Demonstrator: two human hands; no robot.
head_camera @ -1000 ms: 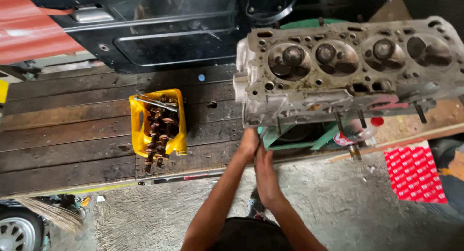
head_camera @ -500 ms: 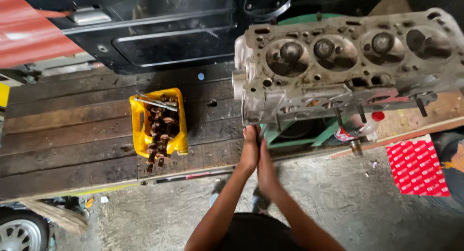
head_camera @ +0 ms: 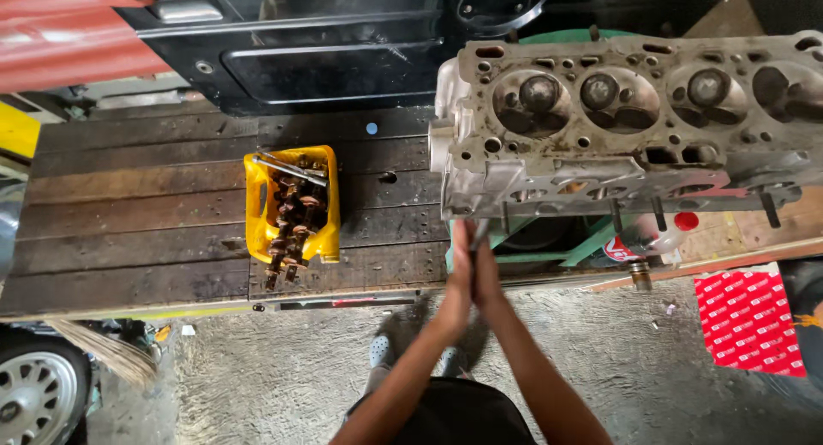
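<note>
Head view: left hand [head_camera: 457, 278] and right hand [head_camera: 485, 278] press palms together, their grip pinching a thin metal rod [head_camera: 477, 236] just below the engine block [head_camera: 626, 128]; yellow tub [head_camera: 291, 203] lies well left on the worktop [head_camera: 137, 231].

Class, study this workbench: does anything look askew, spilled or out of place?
Yes. The yellow tub is overfilled: rusty parts poke past its front edge onto the wooden bench. The cylinder head also sits propped on its side, overhanging a green stand.

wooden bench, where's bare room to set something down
Bare planks left of the yellow tub to the bench's left end, and a narrower strip between tub and cylinder head. Crowded under the head, where both hands press together around a thin tool.
</note>
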